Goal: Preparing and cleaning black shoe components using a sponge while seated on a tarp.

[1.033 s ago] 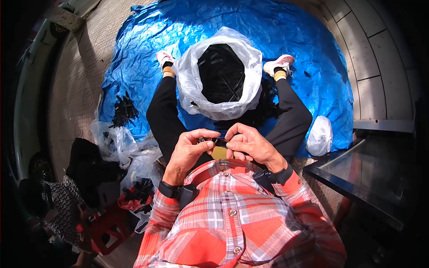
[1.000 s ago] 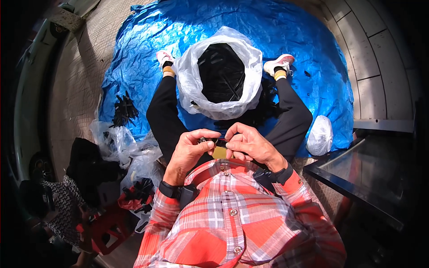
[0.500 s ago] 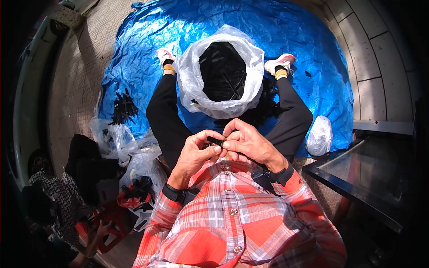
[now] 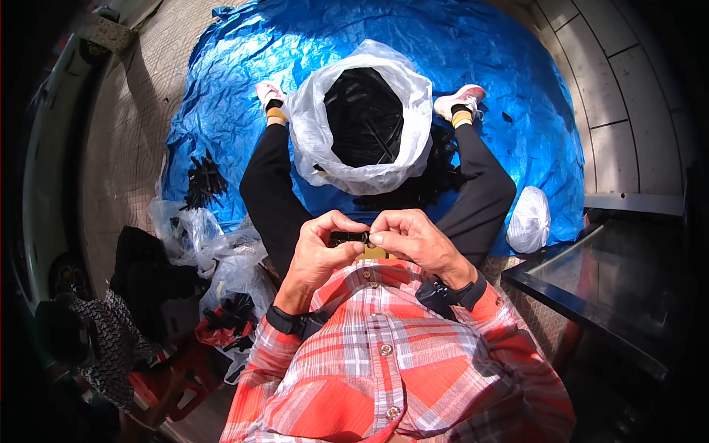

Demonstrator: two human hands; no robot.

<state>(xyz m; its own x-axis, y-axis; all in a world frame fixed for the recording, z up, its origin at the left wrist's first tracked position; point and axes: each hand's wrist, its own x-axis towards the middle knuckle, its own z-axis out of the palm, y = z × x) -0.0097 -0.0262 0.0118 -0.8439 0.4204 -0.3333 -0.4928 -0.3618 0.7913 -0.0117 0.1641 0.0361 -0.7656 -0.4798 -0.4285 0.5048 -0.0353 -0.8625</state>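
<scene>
A small black strip-like piece (image 4: 347,237) lies crosswise between my hands, in front of my shirt. My left hand (image 4: 314,255) pinches it between thumb and fingers. The thumb and fingertips of my right hand (image 4: 422,242) close on its right end; its exact kind is too small to make out. Beyond them, between my feet, stands a white plastic bag (image 4: 305,140) with its mouth wide, filled with black strips (image 4: 362,122). More loose black strips (image 4: 443,166) lie on the tarp at the bag's right side.
A crinkled blue tarp (image 4: 247,55) spreads under the bag. On the left are a small heap of black strips (image 4: 205,181), clear plastic bags (image 4: 233,251) and a person by a red stool (image 4: 177,387). A tied white bag (image 4: 529,220) and a dark glossy table (image 4: 591,288) stand right.
The black piece has turned from slanted to nearly level, and more of it shows. My left hand has shifted slightly left, and my right fingers are lower and more curled.
</scene>
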